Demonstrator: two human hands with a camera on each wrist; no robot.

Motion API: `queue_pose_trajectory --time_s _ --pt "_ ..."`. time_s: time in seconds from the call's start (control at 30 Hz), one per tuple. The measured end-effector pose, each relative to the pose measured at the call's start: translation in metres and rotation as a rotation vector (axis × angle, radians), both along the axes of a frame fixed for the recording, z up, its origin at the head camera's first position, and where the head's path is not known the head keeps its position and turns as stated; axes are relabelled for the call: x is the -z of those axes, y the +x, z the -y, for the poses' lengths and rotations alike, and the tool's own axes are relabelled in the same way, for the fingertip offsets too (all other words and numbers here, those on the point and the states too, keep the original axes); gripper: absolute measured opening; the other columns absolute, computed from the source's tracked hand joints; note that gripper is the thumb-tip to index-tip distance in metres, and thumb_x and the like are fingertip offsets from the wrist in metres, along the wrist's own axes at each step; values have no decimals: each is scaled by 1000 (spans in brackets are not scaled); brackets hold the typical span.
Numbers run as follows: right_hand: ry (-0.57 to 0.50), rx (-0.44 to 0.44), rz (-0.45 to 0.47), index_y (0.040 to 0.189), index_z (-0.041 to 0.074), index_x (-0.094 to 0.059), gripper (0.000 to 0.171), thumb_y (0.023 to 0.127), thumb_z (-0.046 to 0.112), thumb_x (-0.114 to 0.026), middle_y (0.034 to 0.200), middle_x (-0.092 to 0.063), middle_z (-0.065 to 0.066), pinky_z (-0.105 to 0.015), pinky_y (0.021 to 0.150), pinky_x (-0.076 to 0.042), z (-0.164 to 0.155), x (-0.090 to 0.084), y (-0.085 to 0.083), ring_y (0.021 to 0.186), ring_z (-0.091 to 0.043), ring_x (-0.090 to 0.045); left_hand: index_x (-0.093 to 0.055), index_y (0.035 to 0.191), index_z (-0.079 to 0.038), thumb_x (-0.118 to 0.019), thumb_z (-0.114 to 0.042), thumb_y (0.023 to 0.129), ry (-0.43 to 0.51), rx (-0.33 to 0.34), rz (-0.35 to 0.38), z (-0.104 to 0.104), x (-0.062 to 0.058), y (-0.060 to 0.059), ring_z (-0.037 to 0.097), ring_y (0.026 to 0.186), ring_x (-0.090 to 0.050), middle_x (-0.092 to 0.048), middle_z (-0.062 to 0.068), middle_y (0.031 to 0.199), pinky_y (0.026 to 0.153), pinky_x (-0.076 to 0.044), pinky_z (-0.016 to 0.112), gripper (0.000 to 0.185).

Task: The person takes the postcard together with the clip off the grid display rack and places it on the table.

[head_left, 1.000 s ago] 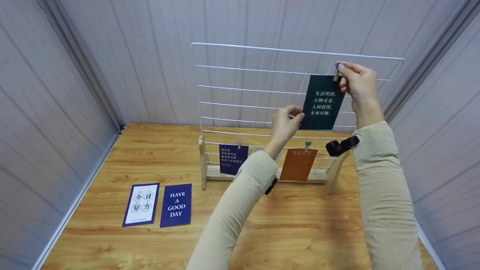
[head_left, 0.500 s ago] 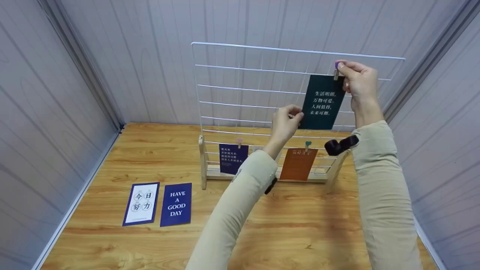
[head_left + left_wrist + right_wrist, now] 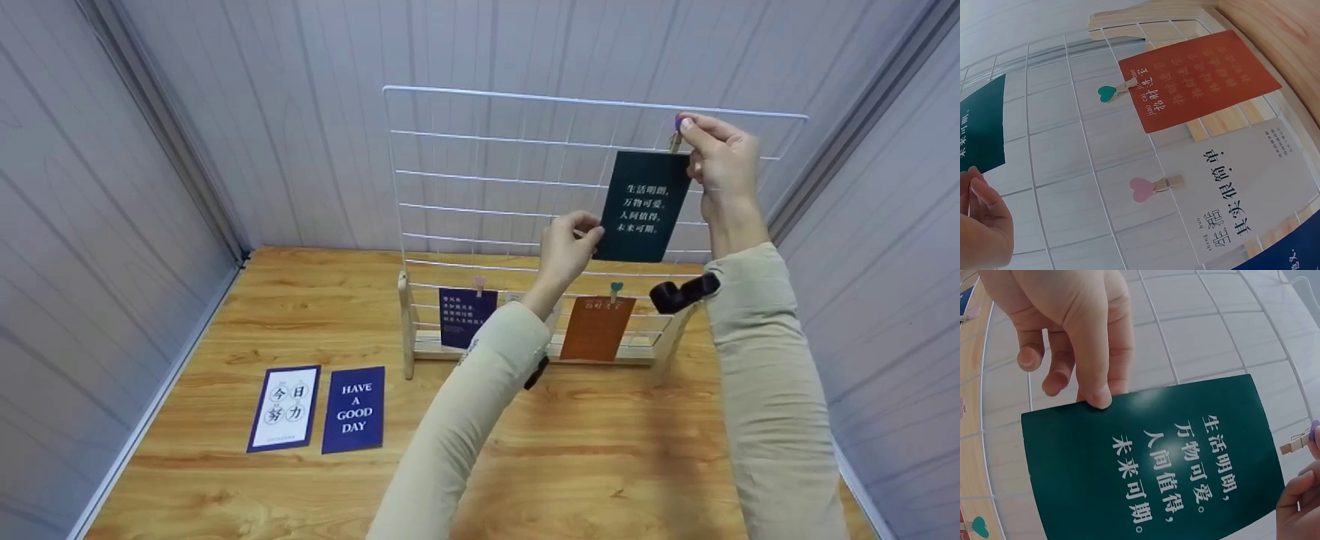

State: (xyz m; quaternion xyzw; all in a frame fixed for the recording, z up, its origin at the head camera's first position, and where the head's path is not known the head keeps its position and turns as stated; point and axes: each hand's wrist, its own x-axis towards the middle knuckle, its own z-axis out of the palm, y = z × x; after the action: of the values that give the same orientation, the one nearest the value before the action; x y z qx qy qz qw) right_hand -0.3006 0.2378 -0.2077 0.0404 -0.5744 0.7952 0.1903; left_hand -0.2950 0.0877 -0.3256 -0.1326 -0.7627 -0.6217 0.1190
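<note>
My left hand (image 3: pixel 570 247) pinches the left edge of a dark green card (image 3: pixel 643 206) with white writing, in front of the upper right of a white wire grid rack (image 3: pixel 487 137). My right hand (image 3: pixel 726 165) pinches a small wooden clothespin (image 3: pixel 1296 445) by its purple head. That clothespin stands just above the card's top edge, apart from it in the right wrist view. Lower fingers of the right hand lie by the card's right edge; whether they grip it is unclear. In the left wrist view, the left hand's fingertips meet the green card's edge.
Low on the rack hang an orange card (image 3: pixel 598 330) under a green heart clothespin (image 3: pixel 1107 94), a white card (image 3: pixel 1244 188) under a pink one (image 3: pixel 1142 189), and a purple card (image 3: pixel 466 318). Two cards, one white-centred (image 3: pixel 284 409) and one blue (image 3: pixel 353 410), lie on the wooden table (image 3: pixel 225 499).
The right hand has risen slightly, and the purple-headed clothespin has come up off the card's top edge. The green card has shifted a little left and down with the left hand.
</note>
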Motion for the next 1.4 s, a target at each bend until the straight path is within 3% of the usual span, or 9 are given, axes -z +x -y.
queue_pose_trajectory --time_s 0.4,0.77,1.17,1.4 --pt "-2 -56 -3 90 -5 -66 17 76 4 -67 69 -57 -6 -17 36 -21 -11 6 8 36 -8 -32 -64 90 -2 -58 -6 85 12 28 -19 11 2 4 9 63 -54 -59 0 78 57 -47 16 9" --pt "113 -54 -21 96 -5 -63 25 77 10 -68 67 -55 -5 -17 37 -28 -22 18 14 39 -8 -37 -63 92 -2 -57 -7 86 21 81 -25 31 5 12 11 66 -54 -58 0 79 61 -47 19 10" --pt "148 -95 -43 97 -7 -62 25 78 10 -66 71 -55 -6 -16 36 -27 -32 30 23 40 -8 -37 -63 90 0 -57 -5 85 47 128 -51 54 9 17 16 66 -56 -58 3 79 63 -49 25 9" --pt "140 -104 -21 92 -5 -65 18 79 7 -65 69 -60 -5 -16 34 -26 -43 40 23 37 -7 -37 -63 92 -2 -56 -6 86 56 151 -22 70 14 22 16 68 -55 -58 4 80 59 -47 23 10"
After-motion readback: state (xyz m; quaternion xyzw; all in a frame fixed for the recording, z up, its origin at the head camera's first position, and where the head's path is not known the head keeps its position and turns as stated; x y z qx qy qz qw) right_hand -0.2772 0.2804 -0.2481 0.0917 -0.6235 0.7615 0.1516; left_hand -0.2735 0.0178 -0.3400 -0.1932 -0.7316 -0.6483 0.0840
